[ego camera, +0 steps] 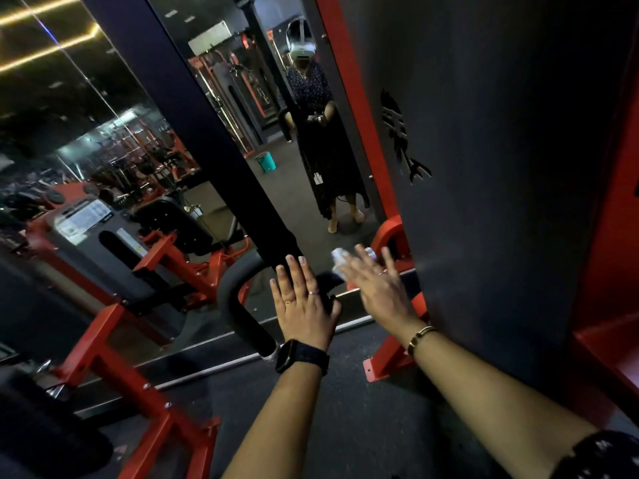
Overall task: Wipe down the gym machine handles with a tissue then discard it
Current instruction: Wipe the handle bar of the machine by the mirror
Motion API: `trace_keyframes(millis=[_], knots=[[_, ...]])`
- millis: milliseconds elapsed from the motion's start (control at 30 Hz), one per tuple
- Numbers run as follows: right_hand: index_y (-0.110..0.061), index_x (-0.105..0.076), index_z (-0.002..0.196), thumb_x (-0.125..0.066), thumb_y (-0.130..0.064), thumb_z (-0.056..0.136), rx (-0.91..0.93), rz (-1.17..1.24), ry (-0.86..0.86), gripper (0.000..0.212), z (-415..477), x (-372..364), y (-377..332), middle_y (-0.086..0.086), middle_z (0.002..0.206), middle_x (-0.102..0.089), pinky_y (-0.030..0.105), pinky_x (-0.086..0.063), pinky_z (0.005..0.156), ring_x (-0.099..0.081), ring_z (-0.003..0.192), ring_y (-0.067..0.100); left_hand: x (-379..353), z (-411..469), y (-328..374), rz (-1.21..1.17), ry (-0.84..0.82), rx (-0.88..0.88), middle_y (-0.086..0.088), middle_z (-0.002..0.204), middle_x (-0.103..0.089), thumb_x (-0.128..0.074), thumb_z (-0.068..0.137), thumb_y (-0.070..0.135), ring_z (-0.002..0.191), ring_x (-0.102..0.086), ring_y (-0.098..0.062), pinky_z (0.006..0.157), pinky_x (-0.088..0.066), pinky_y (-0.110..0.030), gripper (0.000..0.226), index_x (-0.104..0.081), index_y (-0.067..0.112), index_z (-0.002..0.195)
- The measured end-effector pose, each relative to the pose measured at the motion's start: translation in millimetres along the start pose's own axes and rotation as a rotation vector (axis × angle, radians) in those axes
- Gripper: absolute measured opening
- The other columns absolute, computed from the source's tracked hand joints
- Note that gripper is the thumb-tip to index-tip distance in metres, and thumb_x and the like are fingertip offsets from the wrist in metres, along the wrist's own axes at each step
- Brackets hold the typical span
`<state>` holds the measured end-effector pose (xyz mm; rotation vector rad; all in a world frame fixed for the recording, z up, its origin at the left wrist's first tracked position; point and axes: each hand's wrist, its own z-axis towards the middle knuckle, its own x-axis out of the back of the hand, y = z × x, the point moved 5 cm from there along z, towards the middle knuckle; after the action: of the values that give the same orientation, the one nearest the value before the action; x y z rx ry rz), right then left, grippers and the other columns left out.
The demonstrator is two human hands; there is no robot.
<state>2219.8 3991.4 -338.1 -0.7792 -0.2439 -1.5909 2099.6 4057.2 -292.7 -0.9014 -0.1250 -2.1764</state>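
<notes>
Grips both straight-fingered: left hand (304,307) lies over the black machine handle (238,305), right hand (378,288) is blurred just beside it with tissue (338,260) at its fingertips, hold unclear; looks mid-wipe, next press tissue onto handle.

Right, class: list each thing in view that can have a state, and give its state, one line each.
left hand: fingers straight, lying on the handle
right hand: blurred, fingers spread; its hold is unclear
tissue: crumpled, at the right hand's fingertips
green bucket: upright
</notes>
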Motion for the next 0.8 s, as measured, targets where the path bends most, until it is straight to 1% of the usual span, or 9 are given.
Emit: trace_keyframes(millis=[67,133,233,333,400,500,567,667,800], knots=[[-0.026,-0.051,0.136,-0.056,0.013,0.072,-0.242,0.018,0.049,0.075,2.7,11.8,20.9,-0.009,0.145,-0.045,0.052,-0.013,0.114,-0.033,0.140,0.022,0.3,-0.2,0.4,0.005,-0.004,0.004,-0.011,0.159,0.022,-0.084,0.052,0.047,0.147,0.018,-0.028,0.120,0.006,-0.043,0.143,0.010,0.006,0.152],[-0.023,-0.055,0.132,-0.053,0.010,0.079,-0.389,0.024,0.030,0.062,10.1,14.3,23.7,-0.005,0.142,-0.050,0.050,-0.012,0.115,-0.031,0.141,0.023,0.1,-0.7,0.2,0.011,0.000,0.002,-0.011,0.159,0.022,-0.084,0.053,0.047,0.147,0.018,-0.028,0.120,0.006,-0.043,0.143,0.011,0.006,0.152],[-0.014,-0.065,0.120,-0.039,-0.002,0.085,-0.261,0.091,-0.044,0.045,25.9,7.4,-7.4,0.003,0.132,-0.060,0.054,-0.015,0.111,-0.043,0.134,0.025,-0.8,-1.3,-0.9,0.014,0.016,-0.010,-0.011,0.160,0.020,-0.082,0.056,0.048,0.148,0.016,-0.028,0.121,0.006,-0.042,0.140,0.010,0.006,0.153],[-0.006,-0.069,0.111,-0.032,-0.013,0.077,0.020,0.098,-0.144,0.051,27.4,0.2,-48.3,0.008,0.118,-0.068,0.058,-0.030,0.104,-0.057,0.120,0.026,0.7,-1.7,-0.7,0.024,0.055,-0.028,-0.012,0.160,0.020,-0.072,0.068,0.049,0.148,0.016,-0.028,0.121,0.004,-0.043,0.125,0.010,0.005,0.152],[-0.008,-0.066,0.118,-0.030,-0.010,0.077,0.111,0.059,-0.173,0.054,24.8,2.3,-45.6,0.006,0.124,-0.065,0.058,-0.025,0.107,-0.054,0.124,0.023,1.3,-1.5,-1.1,0.028,0.055,-0.032,-0.012,0.160,0.019,-0.073,0.068,0.051,0.148,0.016,-0.028,0.121,0.005,-0.043,0.126,0.009,0.005,0.152],[-0.016,-0.048,0.140,-0.014,-0.009,0.082,-0.024,0.041,-0.168,0.068,26.7,13.2,-6.8,0.000,0.143,-0.049,0.046,0.002,0.116,-0.034,0.140,0.018,1.5,-0.8,-0.3,0.016,0.024,-0.019,-0.011,0.160,0.020,-0.083,0.055,0.049,0.148,0.016,-0.028,0.120,0.007,-0.042,0.141,0.010,0.006,0.153],[-0.018,-0.048,0.139,-0.023,-0.007,0.093,-0.211,0.020,-0.146,0.053,29.3,17.8,12.8,-0.002,0.144,-0.049,0.038,0.014,0.114,-0.023,0.145,0.017,1.4,-0.7,0.3,0.013,0.019,-0.011,-0.011,0.159,0.021,-0.085,0.052,0.048,0.148,0.017,-0.027,0.120,0.007,-0.042,0.145,0.011,0.006,0.152],[-0.012,-0.056,0.130,-0.040,0.000,0.093,-0.247,0.016,-0.117,0.042,35.3,15.8,-7.3,0.002,0.137,-0.054,0.037,0.010,0.114,-0.023,0.145,0.018,-2.2,-1.2,-1.3,0.024,0.016,-0.012,-0.011,0.159,0.021,-0.083,0.055,0.048,0.148,0.017,-0.028,0.120,0.008,-0.041,0.142,0.011,0.006,0.152],[-0.006,-0.064,0.121,-0.039,-0.012,0.085,-0.073,0.087,-0.094,0.044,22.4,1.6,-56.3,0.006,0.128,-0.062,0.044,-0.016,0.115,-0.053,0.126,0.023,-1.7,-2.7,-1.3,0.023,0.097,-0.040,-0.012,0.160,0.018,-0.061,0.080,0.036,0.148,0.014,-0.029,0.121,0.000,-0.045,0.106,0.008,0.004,0.153]])
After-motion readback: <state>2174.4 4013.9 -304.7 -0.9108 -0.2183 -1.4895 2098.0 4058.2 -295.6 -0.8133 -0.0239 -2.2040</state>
